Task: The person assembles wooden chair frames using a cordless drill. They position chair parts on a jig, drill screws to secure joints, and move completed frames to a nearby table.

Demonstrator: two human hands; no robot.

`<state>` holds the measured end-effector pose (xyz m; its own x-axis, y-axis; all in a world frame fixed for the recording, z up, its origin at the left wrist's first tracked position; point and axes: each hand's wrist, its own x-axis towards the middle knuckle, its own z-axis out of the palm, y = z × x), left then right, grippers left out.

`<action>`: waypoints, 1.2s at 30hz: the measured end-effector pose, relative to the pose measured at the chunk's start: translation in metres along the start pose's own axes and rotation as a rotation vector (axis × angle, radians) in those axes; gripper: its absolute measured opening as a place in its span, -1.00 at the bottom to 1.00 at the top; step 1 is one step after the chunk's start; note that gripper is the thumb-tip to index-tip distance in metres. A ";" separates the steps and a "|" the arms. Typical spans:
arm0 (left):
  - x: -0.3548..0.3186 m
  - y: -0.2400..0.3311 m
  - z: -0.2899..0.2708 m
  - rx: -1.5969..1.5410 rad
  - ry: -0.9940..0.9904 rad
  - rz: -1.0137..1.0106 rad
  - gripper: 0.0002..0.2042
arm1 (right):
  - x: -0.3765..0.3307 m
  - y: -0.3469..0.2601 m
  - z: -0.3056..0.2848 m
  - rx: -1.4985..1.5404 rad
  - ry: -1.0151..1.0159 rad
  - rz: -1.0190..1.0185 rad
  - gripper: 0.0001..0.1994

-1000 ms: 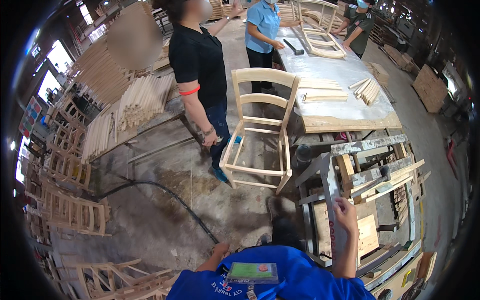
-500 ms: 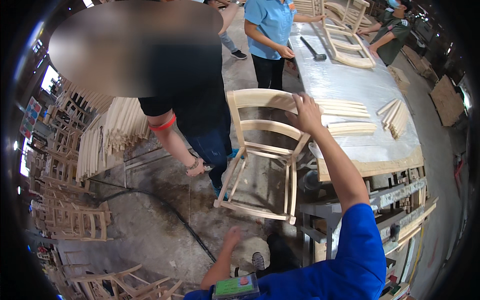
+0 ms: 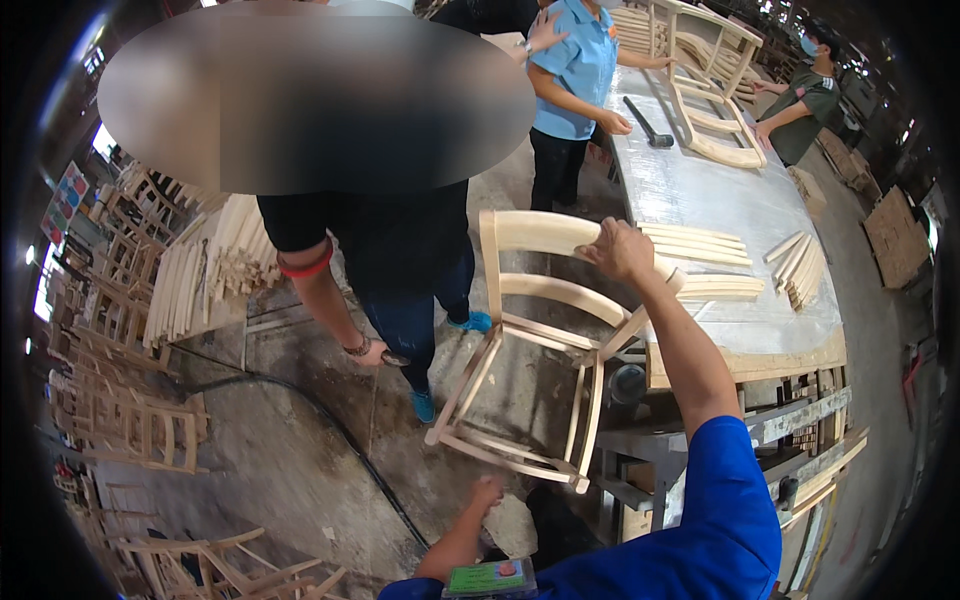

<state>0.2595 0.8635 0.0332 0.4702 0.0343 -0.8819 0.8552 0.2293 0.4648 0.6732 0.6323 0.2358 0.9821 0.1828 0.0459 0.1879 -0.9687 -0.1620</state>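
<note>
A pale wooden chair frame [image 3: 545, 232], without a seat panel, stands tilted in front of me beside the table. My right hand [image 3: 620, 252] is closed over the right part of its curved top rail. Low down, my left hand [image 3: 487, 492] is near the chair's lower front rail [image 3: 515, 460]. Its fingers look curled, a little blurred, with nothing visible in them, and it appears apart from the wood.
Wooden slats [image 3: 695, 245] and a black mallet [image 3: 650, 125] lie on the film-covered table [image 3: 700, 200]. Workers there hold another chair frame [image 3: 715, 100]. A person in dark clothes [image 3: 370, 260] stands close on the left. A black hose [image 3: 330, 410] crosses the floor; stacked chair parts [image 3: 140, 400] line the left.
The chair has tilted, its lower front coming nearer me. My right hand has closed further over the top rail. My left hand has moved slightly right. The view has shifted.
</note>
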 end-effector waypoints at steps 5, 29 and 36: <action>-0.030 -0.052 -0.020 0.446 0.021 0.019 -0.72 | -0.050 -0.026 -0.015 0.015 0.120 -0.052 -0.41; 0.000 -0.069 -0.029 -0.630 0.049 -0.061 -0.49 | -0.179 -0.084 -0.043 -0.015 0.304 -0.229 -0.52; 0.017 -0.081 -0.026 -0.984 0.261 -0.097 -0.56 | -0.201 -0.094 -0.062 0.033 0.175 -0.210 -0.51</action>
<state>0.1922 0.8712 -0.0218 0.2458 0.1565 -0.9566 0.2740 0.9354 0.2235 0.4573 0.6758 0.3025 0.9044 0.3449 0.2513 0.3907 -0.9060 -0.1626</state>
